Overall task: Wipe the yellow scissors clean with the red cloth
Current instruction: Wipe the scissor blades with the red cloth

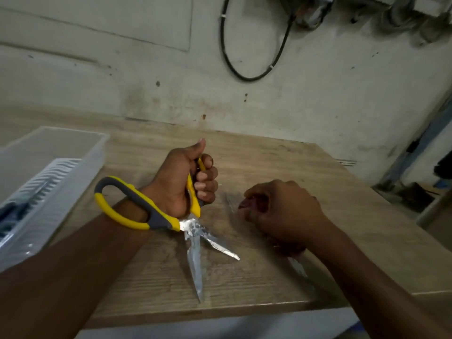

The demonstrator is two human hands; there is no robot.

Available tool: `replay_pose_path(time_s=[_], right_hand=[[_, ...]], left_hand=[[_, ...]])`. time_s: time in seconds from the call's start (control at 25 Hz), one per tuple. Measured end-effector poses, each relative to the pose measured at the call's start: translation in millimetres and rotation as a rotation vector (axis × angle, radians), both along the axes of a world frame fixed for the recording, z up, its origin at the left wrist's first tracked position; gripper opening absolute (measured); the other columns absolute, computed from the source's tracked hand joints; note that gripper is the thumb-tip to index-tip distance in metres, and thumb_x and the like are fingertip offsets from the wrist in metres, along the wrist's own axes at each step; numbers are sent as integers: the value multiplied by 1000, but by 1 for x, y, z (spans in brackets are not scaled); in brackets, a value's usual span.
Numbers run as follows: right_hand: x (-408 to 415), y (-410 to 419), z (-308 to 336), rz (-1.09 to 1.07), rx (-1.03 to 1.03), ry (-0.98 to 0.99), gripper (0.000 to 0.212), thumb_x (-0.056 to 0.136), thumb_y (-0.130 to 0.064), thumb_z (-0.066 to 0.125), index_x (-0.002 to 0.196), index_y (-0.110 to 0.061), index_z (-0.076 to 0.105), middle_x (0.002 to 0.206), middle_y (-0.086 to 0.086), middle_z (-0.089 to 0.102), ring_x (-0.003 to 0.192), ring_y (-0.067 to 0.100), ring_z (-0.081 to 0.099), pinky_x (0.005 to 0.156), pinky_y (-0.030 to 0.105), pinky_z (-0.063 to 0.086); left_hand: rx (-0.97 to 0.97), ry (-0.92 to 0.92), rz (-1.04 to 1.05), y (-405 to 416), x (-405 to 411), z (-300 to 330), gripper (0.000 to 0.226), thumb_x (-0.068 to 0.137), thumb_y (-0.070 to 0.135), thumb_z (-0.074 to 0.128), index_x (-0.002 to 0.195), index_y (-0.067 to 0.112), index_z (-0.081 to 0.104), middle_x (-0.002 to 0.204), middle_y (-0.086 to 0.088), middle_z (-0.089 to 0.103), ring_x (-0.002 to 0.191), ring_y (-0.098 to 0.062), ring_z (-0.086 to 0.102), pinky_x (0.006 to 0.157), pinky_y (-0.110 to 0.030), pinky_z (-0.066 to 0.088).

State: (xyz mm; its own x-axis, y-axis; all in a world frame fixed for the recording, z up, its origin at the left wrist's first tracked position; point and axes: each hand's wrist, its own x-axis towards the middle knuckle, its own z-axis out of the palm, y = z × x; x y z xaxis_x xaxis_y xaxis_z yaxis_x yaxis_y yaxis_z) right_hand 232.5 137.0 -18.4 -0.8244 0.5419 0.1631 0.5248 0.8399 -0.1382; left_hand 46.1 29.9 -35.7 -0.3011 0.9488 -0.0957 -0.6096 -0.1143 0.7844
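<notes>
The fingers (206, 179) of the left hand (186, 179) are curled tight round one yellow handle of the scissors (171, 221), with the thumb sticking up above the fist. The scissors are held over the wooden worktop (256, 285) with their handles spread wide: the second loop, yellow with a grey inner lining, juts out to the left across the wrist, and the two steel blades stand open in a V, pointing down toward the near edge of the worktop. The blades look smeared and spotted. Just to the right, apart from the scissors, the right hand (283, 211) lies knuckles up on the worktop, its fingers bunched round the red cloth (254, 203); a crumpled bit of the cloth shows at the fingertips and another bit under the heel of the hand, near the wrist. A pale, blurred sliver sticks out from under that wrist, too unclear to name. At the far left edge of the worktop stands a white plastic basket (80, 172) with a slatted white piece inside it and something dark and blurred at its near end. Behind the worktop rises a stained grey wall (146, 77), where a black cable (247, 77) hangs in a loop.
</notes>
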Motion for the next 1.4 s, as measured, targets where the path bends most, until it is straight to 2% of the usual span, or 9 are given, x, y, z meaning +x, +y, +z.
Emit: replay_pose_path(time_s=[0.16,0.24,0.32,0.44,0.6,0.76,1.04,1.28,1.4], right_hand=[[22,-16,-9,177,-215,280,21,85,-30,83,104,-36,76,95,-22,76,86,-3,71,73,12,54],[29,-28,-8,261,-376,486,17,81,-24,85,95,-28,76,86,-17,78,71,2,73,63,13,55],[23,-40,-11,385,-334,546,14,83,-23,84,96,-25,79,86,-13,78,74,5,74,65,16,56],[-1,-54,-20,539,-209,518,17,86,-19,84,103,-24,81,98,-15,76,89,0,71,78,16,53],[-7,-54,-37,614,-86,462,14,88,-17,79,99,-27,82,97,-15,73,89,4,70,75,30,56],[18,-48,-44,550,-153,460,18,81,-12,81,88,-28,82,90,-16,72,80,6,72,65,35,59],[-16,-50,-44,566,-260,504,16,78,-9,83,89,-21,84,88,-9,74,81,13,71,70,40,59],[2,-16,-30,643,-244,236,14,81,-18,77,89,-28,83,87,-12,75,86,12,69,73,38,58],[-1,-22,-34,626,-373,345,7,80,-17,80,86,-20,83,85,-9,75,86,15,70,73,38,59]], left_hand=[[84,-33,-124,-1,-6,-5,50,103,49,40,66,16,39,44,3,27,34,-11,28,37,-14,30],[99,-28,-142,2,-8,-8,51,104,48,39,65,17,37,44,3,27,34,-10,28,37,-13,29],[111,-25,-156,3,-9,-10,53,106,47,37,62,17,36,44,3,27,34,-10,28,36,-13,29],[111,-21,-146,6,-9,-13,56,106,46,35,59,16,36,43,3,27,33,-9,28,34,-13,29],[121,-57,-154,5,-12,-17,56,106,44,36,58,15,37,42,3,28,33,-10,29,35,-13,30],[122,-78,-170,3,-12,-17,53,102,43,43,58,16,36,43,3,25,33,-9,27,36,-14,27],[196,-42,-210,-5,-27,-11,55,100,45,42,55,15,38,41,5,26,31,-7,29,34,-12,27],[156,-92,-183,-4,-28,-21,52,99,42,45,54,16,38,41,5,26,31,-7,29,31,-14,27],[147,-121,-229,1,-30,-25,50,96,41,46,54,15,39,40,5,29,31,-7,32,30,-15,30]])
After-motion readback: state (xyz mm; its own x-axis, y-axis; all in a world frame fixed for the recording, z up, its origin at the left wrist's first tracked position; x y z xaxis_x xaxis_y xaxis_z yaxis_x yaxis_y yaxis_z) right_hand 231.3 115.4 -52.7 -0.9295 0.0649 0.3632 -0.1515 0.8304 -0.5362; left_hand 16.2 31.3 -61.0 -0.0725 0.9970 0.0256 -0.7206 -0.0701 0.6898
